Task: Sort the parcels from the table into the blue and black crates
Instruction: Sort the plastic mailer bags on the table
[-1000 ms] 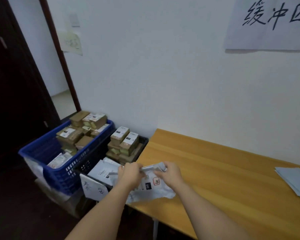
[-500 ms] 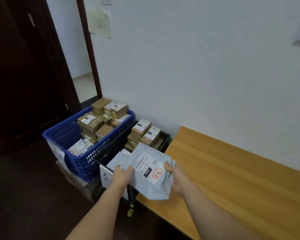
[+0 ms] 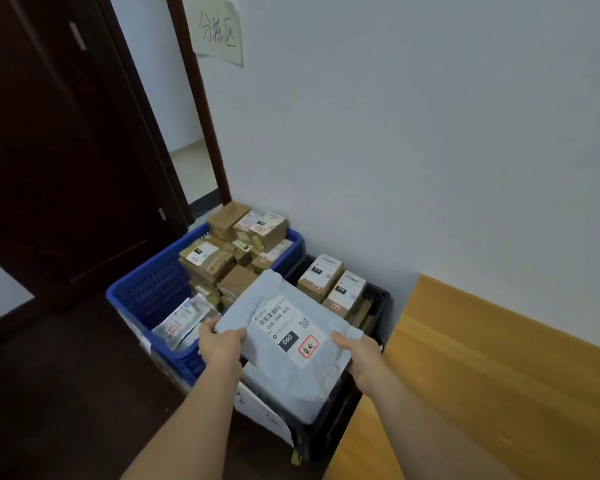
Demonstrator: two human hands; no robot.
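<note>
Two crates are seen: one blue crate (image 3: 146,296) and one black crate (image 3: 378,306). One grey mailer bag (image 3: 284,341) is held, and two hands are counted on it, the left hand (image 3: 220,346) and the right hand (image 3: 361,358). On this bag one white label (image 3: 291,330) is fixed. In the black crate two labelled cardboard boxes (image 3: 333,282) are seen on top. The brown boxes (image 3: 222,251) piled in the blue crate cannot be counted exactly. One wooden table (image 3: 482,375) and one paper sign (image 3: 219,32) are present.
</note>
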